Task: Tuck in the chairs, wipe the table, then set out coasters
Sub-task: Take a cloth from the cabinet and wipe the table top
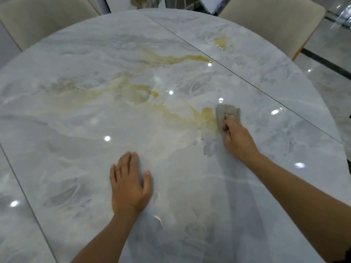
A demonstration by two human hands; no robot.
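On the counter [76,133], right of its centre, my right hand [237,138] grips the grey cloth [227,112]. My left hand [129,185] lies flat near the counter's front edge, fingers straight. The chairs [271,21] at the counter's far edge look tucked. I judge wiping underway. No coasters are visible.
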